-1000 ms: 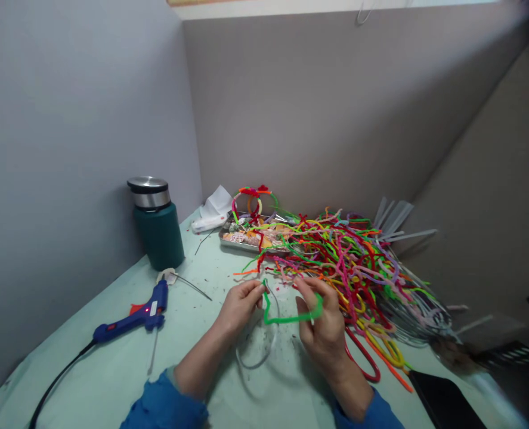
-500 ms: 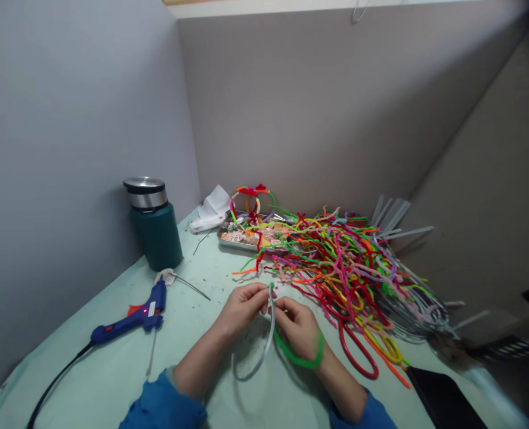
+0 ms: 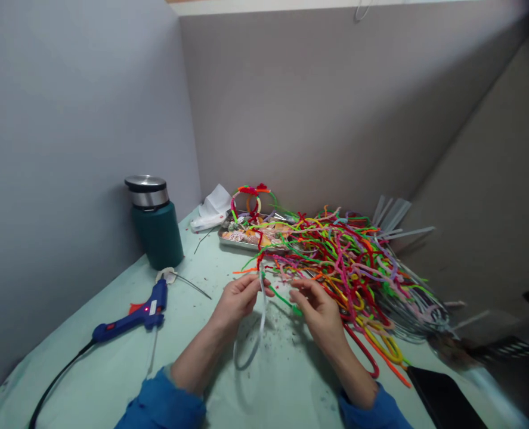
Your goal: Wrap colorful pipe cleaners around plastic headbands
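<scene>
My left hand (image 3: pixel 240 298) is closed in a pinch on a thin white headband (image 3: pixel 259 333), which hangs in a curve below the fingers. At the same fingertips is a green pipe cleaner (image 3: pixel 282 297), touching the band's upper end. This strand slants down to the right, and its far part ends or curls close to my right hand (image 3: pixel 320 310). My right hand is a short way off to the right, its thumb and fingers slightly apart, with nothing visible between the tips. Whether its lower fingers touch the green strand is hidden.
A large tangle of coloured pipe cleaners (image 3: pixel 345 256) covers the right side. Behind my hands stands a metal tray (image 3: pixel 240 243) of small pieces, with decorated hoops (image 3: pixel 246 190). At left are a blue glue gun (image 3: pixel 132 322) and a green bottle (image 3: pixel 157 235). A black flat object (image 3: pixel 443 399) lies front right.
My right hand has moved right, away from my left hand. The green pipe cleaner no longer hangs across my right wrist and now stretches between the hands. My left hand shifted slightly left with the headband.
</scene>
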`<state>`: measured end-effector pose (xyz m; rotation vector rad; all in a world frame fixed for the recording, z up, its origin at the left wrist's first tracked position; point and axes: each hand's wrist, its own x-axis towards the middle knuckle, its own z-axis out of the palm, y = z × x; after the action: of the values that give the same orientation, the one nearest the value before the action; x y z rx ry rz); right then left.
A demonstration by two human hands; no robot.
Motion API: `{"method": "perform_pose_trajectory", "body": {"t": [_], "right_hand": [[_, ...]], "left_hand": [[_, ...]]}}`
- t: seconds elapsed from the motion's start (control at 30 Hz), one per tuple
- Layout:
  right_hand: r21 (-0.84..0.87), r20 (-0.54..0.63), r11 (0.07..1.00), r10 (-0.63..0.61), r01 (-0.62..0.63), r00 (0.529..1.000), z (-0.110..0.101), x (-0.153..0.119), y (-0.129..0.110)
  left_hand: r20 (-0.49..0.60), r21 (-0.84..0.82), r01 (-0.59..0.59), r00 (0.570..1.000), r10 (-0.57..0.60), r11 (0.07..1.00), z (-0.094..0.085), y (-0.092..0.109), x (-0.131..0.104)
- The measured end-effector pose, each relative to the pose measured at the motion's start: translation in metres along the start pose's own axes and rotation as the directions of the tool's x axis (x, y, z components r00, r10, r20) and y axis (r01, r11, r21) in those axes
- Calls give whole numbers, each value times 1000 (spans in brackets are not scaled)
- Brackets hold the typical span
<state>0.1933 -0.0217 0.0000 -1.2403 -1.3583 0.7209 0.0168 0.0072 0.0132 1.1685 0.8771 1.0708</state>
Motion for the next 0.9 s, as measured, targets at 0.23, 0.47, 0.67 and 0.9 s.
{"method": "perform_pose_trajectory", "body": {"t": [0.23,0.47,0.67,0.9], "right_hand": [[155,377,936,241,-317,894,11,-8,-3],[298,201,912,229,-282,953,9,-4,3],[188,142,954,210,-235,967,4,-1,3],[-2,60,999,-34,34,998,2,-3,-10]], "left_hand": [[366,69,-61,930,32,996,7,5,-11],[488,235,-132,873,1,963,12,-1,-16],[475,261,-91,879,-46,961,12,-7,-16],[422,450,-164,905,-47,878,12,-7,-13]]}}
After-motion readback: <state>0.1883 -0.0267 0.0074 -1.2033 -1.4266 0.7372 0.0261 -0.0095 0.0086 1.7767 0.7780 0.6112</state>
